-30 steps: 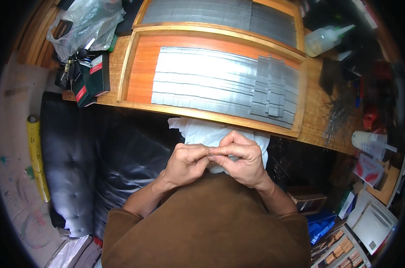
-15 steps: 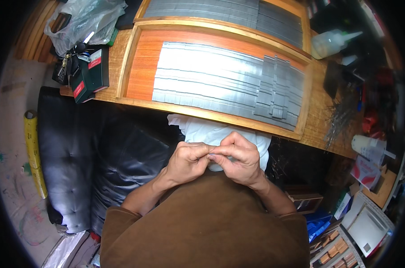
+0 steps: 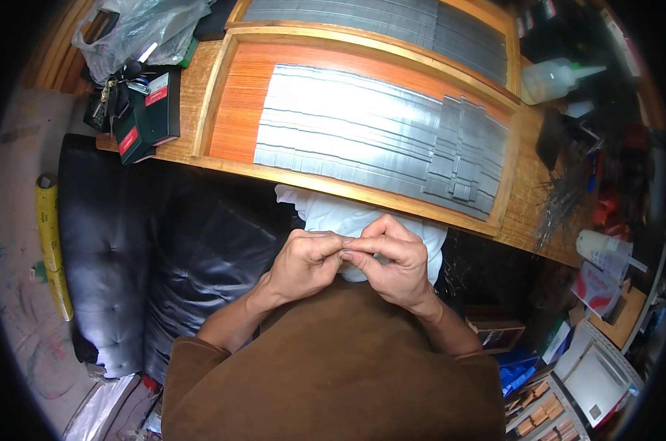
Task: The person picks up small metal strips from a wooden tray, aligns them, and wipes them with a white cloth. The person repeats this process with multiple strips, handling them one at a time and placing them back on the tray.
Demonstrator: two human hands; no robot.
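Observation:
My left hand (image 3: 308,263) and my right hand (image 3: 393,260) meet fingertip to fingertip in front of my chest. Both are closed in a pinch; whatever lies between the fingers is too small and hidden to name. Just beyond them a white cloth (image 3: 331,213) hangs over my lap. Past the cloth, at the bench edge, lies a shallow wooden tray (image 3: 303,181) with an orange-brown bottom. Rows of thin grey metal strips (image 3: 347,121) lie closely side by side in it, some stacked unevenly at the right end.
Behind stands a second tray of grey strips (image 3: 347,15). Dark green boxes (image 3: 153,117), keys and a plastic bag (image 3: 138,33) sit at left. A squeeze bottle (image 3: 553,79) and a bundle of thin wires (image 3: 557,206) are at right. A black padded seat (image 3: 193,250) stands left of me.
My hands stay pinched together in nearly the same place. The view has shifted slightly, so the trays and bench appear a little further right.

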